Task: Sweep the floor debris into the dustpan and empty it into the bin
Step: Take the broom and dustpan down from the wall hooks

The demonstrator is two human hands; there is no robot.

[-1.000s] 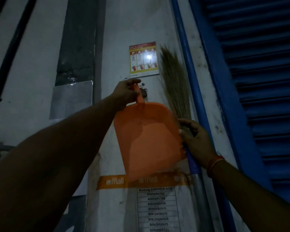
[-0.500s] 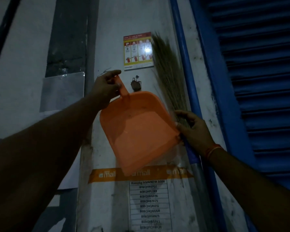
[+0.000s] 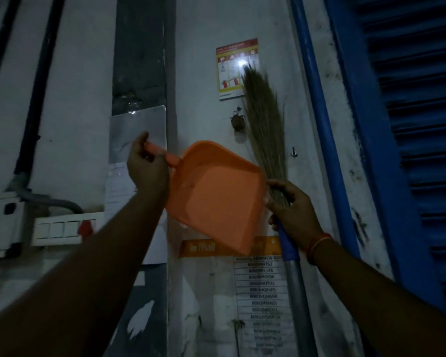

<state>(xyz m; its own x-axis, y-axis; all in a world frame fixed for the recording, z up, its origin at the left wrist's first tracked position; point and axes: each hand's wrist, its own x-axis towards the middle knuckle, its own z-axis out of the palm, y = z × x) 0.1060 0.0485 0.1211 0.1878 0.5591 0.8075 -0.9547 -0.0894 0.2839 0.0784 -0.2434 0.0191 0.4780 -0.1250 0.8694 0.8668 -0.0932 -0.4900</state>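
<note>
Dim room, hard to see much. Person faces the wall w/ both arms up. Left hand is curled round the handle of the orange dustpan, thumb up along the handle's far end; the pan hangs down and to the right of that grip, mouth pointing low, its right edge just beside the other hand. Right hand is wrapped round the broom at the neck, where the grass bristles meet the blue collar. Bristles fan upward from that grip, grey pole drops straight below it. Broom stands upside down against the wall, tips overlapping a red-and-yellow safety poster.

A small hook sits on the wall above and right of the left grip, nothing on it; a 2nd small peg shows above the right grip, past the bristles.

My read: this is the fetch step, 0 sweeping done, no debris or bin in view. To do it well:
- Pull the broom out from the wall before tilting, so bristles don't snag the peg or poster.
- Right grip is high up at the neck; slide it down the pole once clear, else no reach to the floor.
- Keep the pan angled away from the bristles, since they sit close.
- Blue shutter is near on the right, so swing the pole leftward.
</note>
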